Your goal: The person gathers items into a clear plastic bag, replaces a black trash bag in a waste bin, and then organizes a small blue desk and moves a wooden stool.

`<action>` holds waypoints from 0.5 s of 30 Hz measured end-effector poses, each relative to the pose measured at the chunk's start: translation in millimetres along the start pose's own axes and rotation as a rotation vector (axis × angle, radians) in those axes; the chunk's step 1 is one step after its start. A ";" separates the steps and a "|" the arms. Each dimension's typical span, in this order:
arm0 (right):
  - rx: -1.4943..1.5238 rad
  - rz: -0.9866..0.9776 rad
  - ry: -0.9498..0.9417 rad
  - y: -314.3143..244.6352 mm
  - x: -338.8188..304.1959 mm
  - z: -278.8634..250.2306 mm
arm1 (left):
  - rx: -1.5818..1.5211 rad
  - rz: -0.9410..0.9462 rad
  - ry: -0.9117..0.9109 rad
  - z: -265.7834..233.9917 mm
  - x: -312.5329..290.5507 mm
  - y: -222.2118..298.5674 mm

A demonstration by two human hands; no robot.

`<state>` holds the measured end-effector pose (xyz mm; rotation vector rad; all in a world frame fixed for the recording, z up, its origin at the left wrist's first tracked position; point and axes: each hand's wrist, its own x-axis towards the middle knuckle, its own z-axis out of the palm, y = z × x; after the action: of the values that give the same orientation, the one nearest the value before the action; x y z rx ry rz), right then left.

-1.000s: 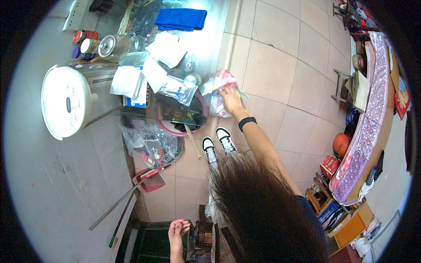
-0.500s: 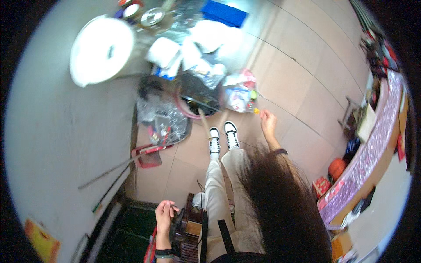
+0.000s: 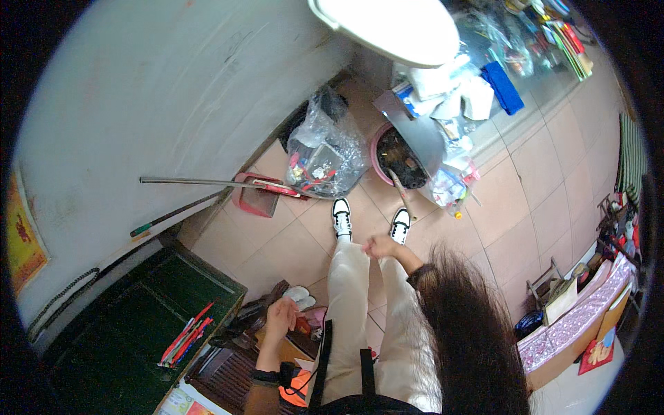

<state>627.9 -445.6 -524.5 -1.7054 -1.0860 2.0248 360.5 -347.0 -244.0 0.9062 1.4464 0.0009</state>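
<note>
My left hand (image 3: 281,316) hangs beside the dark wooden furniture by the green table, its fingers loosely apart; nothing shows in it. In front of my thighs is my right hand (image 3: 379,247), fingers curled in, no object visible in it. Neither hand touches anything I can see. Past my white-and-black shoes (image 3: 342,218) stands a pink-rimmed tub (image 3: 375,160) with dark contents, a pale stick (image 3: 402,196) leaning out of it. To its left sits a clear plastic bag (image 3: 349,155) of mixed items. A red dustpan (image 3: 259,201) lies near the wall.
A green-topped table (image 3: 131,311) at left bears several coloured pens (image 3: 187,335). A large white round lid (image 3: 394,28) and a glass counter with a blue folded cloth (image 3: 503,88) stand at the far side. A purple-covered bench (image 3: 574,304) is at right.
My view has turned left, so the tub and counter now lie farther right and the green table shows more. My right hand has swung inward before my thighs; my left stays low.
</note>
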 end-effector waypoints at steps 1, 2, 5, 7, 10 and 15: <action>0.070 -0.079 0.193 -27.8 19.9 -4.2 | -0.098 -0.071 0.049 -11.2 -2.7 -15.9; 0.132 -0.146 0.413 -40.7 40.5 -19.0 | -0.108 -0.061 0.007 -19.5 6.4 -23.2; 0.049 -0.070 0.641 -67.5 128.5 -83.4 | -0.164 -0.035 -0.050 -47.3 23.7 -41.3; 0.092 -0.083 0.747 -92.4 181.1 -106.3 | -0.204 -0.022 -0.042 -69.5 29.5 -51.4; -0.006 -0.126 1.011 -109.5 251.0 -185.7 | -0.131 -0.034 0.037 -75.9 41.7 -30.7; -0.053 -0.084 1.299 -171.0 338.1 -212.5 | 0.128 -0.137 -0.030 -126.3 48.7 -33.2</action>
<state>694.2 -36.6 -654.9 -2.2828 -0.6592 0.4804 246.5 -278.2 -285.2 0.9056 1.4905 -0.2088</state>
